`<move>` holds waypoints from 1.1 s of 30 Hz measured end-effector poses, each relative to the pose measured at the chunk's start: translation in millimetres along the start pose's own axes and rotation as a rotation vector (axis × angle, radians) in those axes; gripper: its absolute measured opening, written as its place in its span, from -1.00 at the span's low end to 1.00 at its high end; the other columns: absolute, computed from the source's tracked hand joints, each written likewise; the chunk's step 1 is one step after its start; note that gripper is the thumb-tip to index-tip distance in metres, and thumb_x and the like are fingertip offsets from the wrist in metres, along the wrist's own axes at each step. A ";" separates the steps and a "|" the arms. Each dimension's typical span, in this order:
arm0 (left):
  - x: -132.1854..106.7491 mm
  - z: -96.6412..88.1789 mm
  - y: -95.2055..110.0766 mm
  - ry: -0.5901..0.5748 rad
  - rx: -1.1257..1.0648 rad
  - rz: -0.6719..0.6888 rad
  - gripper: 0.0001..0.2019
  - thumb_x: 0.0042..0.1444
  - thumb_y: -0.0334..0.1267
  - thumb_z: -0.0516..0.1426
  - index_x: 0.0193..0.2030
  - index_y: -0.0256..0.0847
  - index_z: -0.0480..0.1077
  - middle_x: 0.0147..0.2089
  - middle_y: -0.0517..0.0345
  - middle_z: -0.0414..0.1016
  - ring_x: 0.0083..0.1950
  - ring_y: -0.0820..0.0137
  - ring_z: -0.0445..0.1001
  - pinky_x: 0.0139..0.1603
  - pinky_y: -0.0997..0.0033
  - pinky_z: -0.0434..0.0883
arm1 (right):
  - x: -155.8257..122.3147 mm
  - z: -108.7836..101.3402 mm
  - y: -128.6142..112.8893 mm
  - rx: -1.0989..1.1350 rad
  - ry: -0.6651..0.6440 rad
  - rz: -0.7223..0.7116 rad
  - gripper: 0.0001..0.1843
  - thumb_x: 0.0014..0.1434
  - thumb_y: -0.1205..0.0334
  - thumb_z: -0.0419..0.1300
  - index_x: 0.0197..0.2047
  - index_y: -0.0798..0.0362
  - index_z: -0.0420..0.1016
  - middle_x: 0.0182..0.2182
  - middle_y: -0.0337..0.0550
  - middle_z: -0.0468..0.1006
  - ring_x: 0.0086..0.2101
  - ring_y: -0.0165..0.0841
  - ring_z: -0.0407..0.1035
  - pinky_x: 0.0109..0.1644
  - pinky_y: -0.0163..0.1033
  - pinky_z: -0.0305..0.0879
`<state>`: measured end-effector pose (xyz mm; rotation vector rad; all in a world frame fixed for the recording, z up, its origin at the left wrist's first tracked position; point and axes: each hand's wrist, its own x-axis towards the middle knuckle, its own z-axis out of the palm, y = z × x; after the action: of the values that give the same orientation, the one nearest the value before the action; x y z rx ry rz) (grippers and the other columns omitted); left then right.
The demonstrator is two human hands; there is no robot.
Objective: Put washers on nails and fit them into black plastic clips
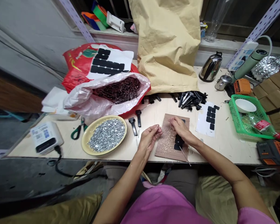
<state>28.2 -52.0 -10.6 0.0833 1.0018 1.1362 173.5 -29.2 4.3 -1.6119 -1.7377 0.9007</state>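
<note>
While our left hand [149, 136] pinches something too small to identify at frame centre, our right hand [180, 128] rests curled on the brown board [168, 140], just above a black pad [178, 143] whose long axis runs toward us.

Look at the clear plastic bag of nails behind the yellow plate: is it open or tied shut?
Open: the plastic bag has its mouth spread, nails exposed.

Bare table [224, 140] lies open right of the brown board [168, 143]. Left, a plate of washers [104, 135] and two black-handled tools [135, 123] crowd in. Behind, the bag of nails [116, 90] and paper sack [168, 46] block reach.
</note>
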 end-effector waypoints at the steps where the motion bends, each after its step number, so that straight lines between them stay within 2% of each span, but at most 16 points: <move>1: 1.1 0.7 -3.8 0.000 0.005 0.041 -0.86 -0.13 -0.47 0.32 -0.48 -0.34 0.42 -0.54 0.20 0.47 -0.53 0.57 0.43 -0.39 0.58 0.46 | 2.3 2.7 3.7 -0.018 0.059 -0.002 -0.81 0.22 0.16 -0.07 -0.37 0.01 0.25 -0.50 -0.30 0.34 -0.45 -0.42 0.27 -0.33 -0.28 0.26; 3: -0.1 0.6 -12.8 0.005 0.037 0.133 -0.81 -0.17 -0.37 0.35 -0.45 -0.33 0.42 -0.52 0.23 0.46 -0.51 0.56 0.43 -0.35 0.52 0.45 | 6.4 7.3 9.0 0.001 0.120 0.066 -0.87 0.19 0.18 -0.03 -0.37 0.01 0.23 -0.44 -0.27 0.37 -0.38 -0.40 0.29 -0.22 -0.25 0.27; 5: -7.6 -2.3 -22.5 0.028 0.147 0.244 -0.78 -0.15 -0.27 0.35 -0.42 -0.30 0.43 -0.52 0.26 0.43 -0.51 0.55 0.41 -0.34 0.49 0.44 | 8.7 9.8 11.3 0.011 0.162 0.070 -0.92 0.18 0.21 0.01 -0.33 0.01 0.23 -0.39 -0.25 0.40 -0.33 -0.40 0.30 -0.15 -0.24 0.27; 7: -21.1 -7.6 -32.6 0.003 0.381 0.404 -0.81 -0.07 -0.19 0.30 -0.38 -0.26 0.46 -0.50 0.24 0.41 -0.49 0.51 0.40 -0.33 0.46 0.42 | 8.4 10.5 11.1 0.011 0.155 0.027 -0.97 0.18 0.26 0.03 -0.29 0.02 0.23 -0.32 -0.22 0.43 -0.28 -0.40 0.32 -0.09 -0.25 0.26; 8: -28.8 -10.6 -37.8 -0.069 0.542 0.503 -0.83 -0.01 -0.18 0.26 -0.34 -0.23 0.48 -0.47 0.20 0.42 -0.46 0.49 0.40 -0.30 0.44 0.42 | 7.6 10.8 10.4 0.007 0.137 0.007 -0.98 0.18 0.29 0.04 -0.28 0.02 0.22 -0.30 -0.20 0.43 -0.26 -0.40 0.33 -0.06 -0.25 0.25; 9: -36.3 -13.3 -43.4 -0.205 0.706 0.614 -0.86 0.05 -0.19 0.21 -0.30 -0.21 0.49 -0.39 0.14 0.45 -0.39 0.45 0.42 -0.24 0.41 0.42 | 6.7 11.4 9.4 0.005 0.111 -0.005 -0.97 0.18 0.32 0.04 -0.28 0.03 0.22 -0.29 -0.19 0.44 -0.25 -0.41 0.33 -0.04 -0.26 0.25; 10: -42.6 -15.3 -49.4 -0.399 0.860 0.698 -0.86 0.11 -0.21 0.16 -0.24 -0.18 0.50 -0.33 0.09 0.46 -0.31 0.40 0.43 -0.19 0.38 0.41 | 5.9 12.6 8.6 0.006 0.086 -0.007 -0.96 0.18 0.34 0.04 -0.28 0.03 0.22 -0.28 -0.18 0.44 -0.24 -0.40 0.33 -0.03 -0.25 0.25; 13: -51.0 -14.6 -67.8 -0.979 1.289 0.822 -0.70 0.23 -0.36 -0.04 -0.01 -0.14 0.43 -0.27 0.03 0.42 -0.20 0.32 0.42 -0.18 0.35 0.39 | 6.3 17.1 8.9 0.033 0.040 0.007 -0.94 0.19 0.35 0.08 -0.27 0.04 0.23 -0.28 -0.18 0.44 -0.24 -0.40 0.34 -0.01 -0.23 0.26; 14: -50.3 -12.1 -73.0 -1.103 1.420 0.844 -0.64 0.23 -0.43 -0.09 0.06 -0.14 0.39 -0.26 0.02 0.41 -0.18 0.31 0.41 -0.19 0.35 0.38 | 8.0 17.2 10.4 0.053 0.040 0.021 -0.95 0.19 0.33 0.08 -0.26 0.04 0.24 -0.28 -0.19 0.44 -0.23 -0.40 0.34 -0.02 -0.23 0.27; 16: -46.3 -4.6 -79.7 -1.224 1.647 0.902 -0.59 0.22 -0.51 -0.15 0.10 -0.19 0.33 -0.23 0.00 0.38 -0.16 0.29 0.39 -0.21 0.34 0.36 | 13.9 11.2 15.2 0.115 0.065 0.076 -0.96 0.21 0.29 0.08 -0.25 0.03 0.25 -0.28 -0.20 0.43 -0.24 -0.40 0.34 -0.06 -0.23 0.29; 20: -41.1 15.1 -81.1 -1.295 1.907 1.051 -0.64 0.22 -0.54 -0.20 0.02 -0.29 0.30 -0.22 -0.03 0.35 -0.17 0.28 0.35 -0.28 0.37 0.35 | 24.8 -31.9 28.9 0.187 0.183 0.186 -0.88 0.29 0.19 -0.03 -0.20 0.04 0.25 -0.26 -0.17 0.41 -0.29 -0.43 0.33 -0.19 -0.26 0.30; 24: -41.3 34.0 -86.4 -1.349 2.069 1.075 -0.67 0.21 -0.56 -0.19 -0.01 -0.37 0.30 -0.24 -0.08 0.36 -0.15 0.24 0.35 -0.39 0.38 0.35 | 8.0 -75.8 46.2 -0.062 0.286 0.105 -0.84 0.27 0.17 -0.02 -0.14 0.05 0.23 -0.26 -0.15 0.40 -0.26 -0.39 0.31 -0.13 -0.21 0.26; 27: -39.2 39.7 -95.3 -1.389 2.091 1.072 -0.73 0.17 -0.59 -0.13 -0.18 -0.36 0.35 -0.26 -0.11 0.35 -0.16 0.21 0.36 -0.40 0.37 0.36 | -24.2 -79.4 61.3 -0.261 0.264 0.052 -0.71 0.24 0.21 0.02 0.01 0.08 0.20 -0.24 -0.12 0.41 -0.24 -0.34 0.32 -0.08 -0.15 0.27; 29: -36.0 37.8 -98.2 -1.423 2.046 1.074 -0.75 0.16 -0.60 -0.11 -0.25 -0.33 0.35 -0.29 -0.09 0.35 -0.17 0.22 0.37 -0.39 0.38 0.37 | -48.5 -74.5 68.9 -0.360 0.231 0.011 -0.59 0.22 0.21 0.07 0.12 0.10 0.16 -0.15 -0.03 0.43 -0.16 -0.28 0.34 -0.01 -0.09 0.28; 31: -31.8 33.5 -96.5 -1.436 1.921 1.067 -0.75 0.17 -0.58 -0.10 -0.27 -0.31 0.36 -0.30 -0.05 0.36 -0.19 0.25 0.38 -0.35 0.37 0.38 | -72.0 -73.0 71.8 -0.455 0.251 -0.017 -0.50 0.20 0.18 0.12 0.18 0.10 0.15 -0.01 0.07 0.40 -0.01 -0.20 0.30 0.10 -0.01 0.24; 33: -27.1 29.9 -91.0 -1.358 1.695 1.037 -0.76 0.21 -0.51 -0.09 -0.23 -0.28 0.38 -0.29 -0.03 0.39 -0.22 0.28 0.39 -0.29 0.36 0.39 | -93.8 -78.3 69.7 -0.520 0.339 -0.023 -0.52 0.21 0.16 0.13 0.17 0.10 0.22 0.07 0.13 0.36 0.09 -0.13 0.23 0.16 0.05 0.18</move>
<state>112.5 -103.3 -23.9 2.5479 0.2813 0.4275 285.5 -113.9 -3.5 -1.9223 -1.8228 0.1390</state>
